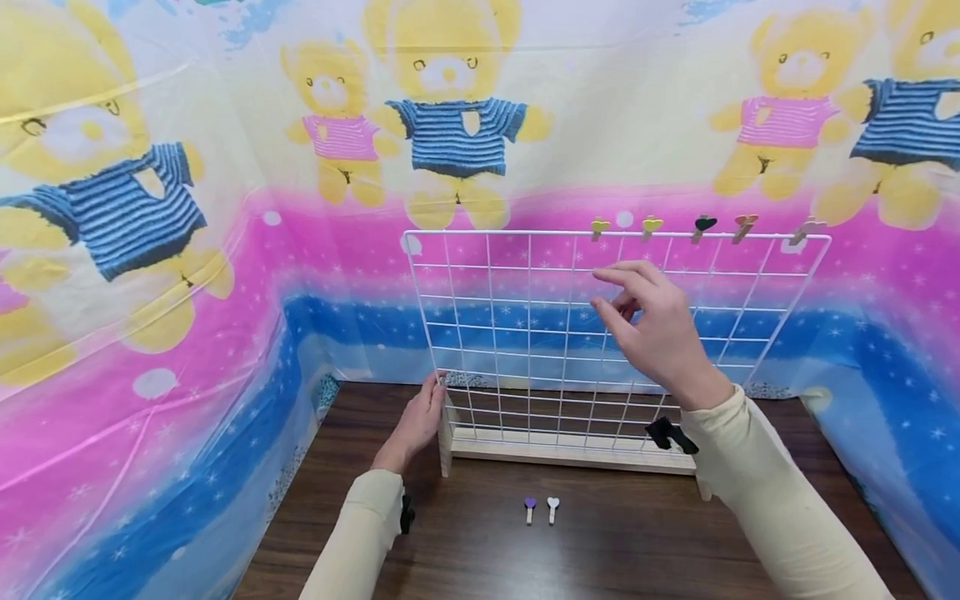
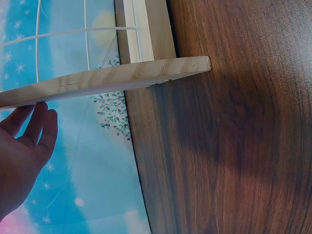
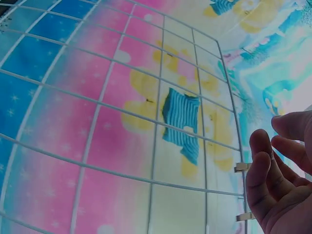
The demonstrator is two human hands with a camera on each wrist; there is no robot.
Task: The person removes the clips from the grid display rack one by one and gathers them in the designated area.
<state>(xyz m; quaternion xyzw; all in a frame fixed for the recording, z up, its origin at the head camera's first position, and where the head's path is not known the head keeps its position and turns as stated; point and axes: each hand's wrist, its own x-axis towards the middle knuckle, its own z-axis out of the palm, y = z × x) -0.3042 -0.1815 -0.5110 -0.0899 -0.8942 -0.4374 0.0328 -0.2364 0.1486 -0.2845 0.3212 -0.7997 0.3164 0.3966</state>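
Two clips down, five up

Nearest me, two heart clips, purple (image 1: 529,509) and white (image 1: 552,508), lie on the table (image 1: 615,550). Five clips (image 1: 701,226) sit atop the wire grid (image 1: 525,333). My left hand (image 1: 416,421) rests flat against its wooden base (image 1: 570,450); my right hand (image 1: 656,329) hovers loosely spread, empty. No writing anywhere.

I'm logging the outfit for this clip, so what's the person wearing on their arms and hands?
Both arms wear long cream sleeves, the left sleeve and the right sleeve, reaching to the wrists. A black strap mount sits at each wrist. The left hand and right hand are bare, with no gloves or rings visible.
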